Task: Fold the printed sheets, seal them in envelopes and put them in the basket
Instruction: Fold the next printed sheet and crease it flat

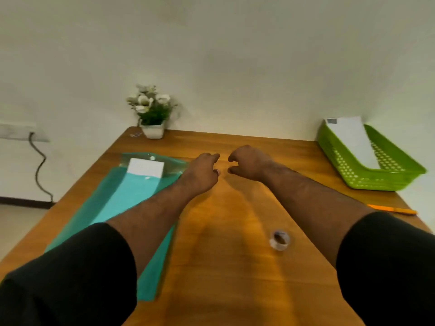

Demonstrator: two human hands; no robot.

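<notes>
Two bare hands, the left hand (204, 170) and the right hand (250, 164), reach out side by side with fingers loosely curled and nothing held. One green folder (113, 208) lies left of the left hand, with one white sheet (146, 167) showing in it. One green basket (386, 177) sits well right of the right hand, holding one white envelope (353, 140). One tape roll (279, 239) lies nearer the person, below the right hand. One orange pencil (392, 210) lies right of it. One potted plant (152, 111) stands beyond the left hand. All rest on one wooden table (230, 267).

Plain off-white wall (235, 55), warm wooden tabletop (223, 255), little potted plant (153, 111) at the back, cable (38, 165) dangling down left.
</notes>
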